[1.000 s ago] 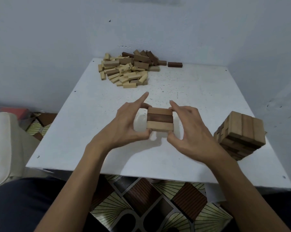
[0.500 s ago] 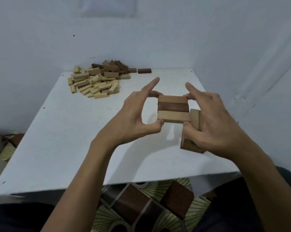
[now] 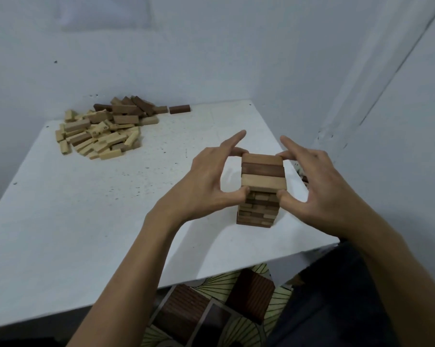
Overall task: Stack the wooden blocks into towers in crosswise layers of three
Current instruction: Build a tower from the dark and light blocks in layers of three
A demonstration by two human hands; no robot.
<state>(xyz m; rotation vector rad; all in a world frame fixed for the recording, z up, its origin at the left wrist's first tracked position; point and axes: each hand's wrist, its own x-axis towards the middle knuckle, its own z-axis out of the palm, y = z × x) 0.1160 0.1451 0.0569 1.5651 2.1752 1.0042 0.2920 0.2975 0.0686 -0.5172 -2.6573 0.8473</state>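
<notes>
The layer [image 3: 263,172] I'm carrying is three blocks side by side: light, dark, light. It sits right at the top of the tower [image 3: 257,209], lined up over it. I can't tell whether it rests on the course below or hangs just clear. It looks to run across the course under it, though that one is mostly hidden.

My left hand [image 3: 209,181] pinches the layer's left end, thumb at the near corner and a finger at the far one, with the index finger sticking out straight and touching nothing. My right hand [image 3: 319,186] does the same on the right end. So both hands are closed on the layer, squeezing the three blocks together from the ends.

The tower stands near the right edge of the table [image 3: 86,221], several courses high and fairly square from here. I'd say this layer is all but placed; what's left is letting go without dragging a block.

Plenty remains, I judge. A big pile [image 3: 103,131] of loose blocks lies at the far left of the table, well apart from the tower, with one dark block [image 3: 179,109] just beside it by the wall.
</notes>
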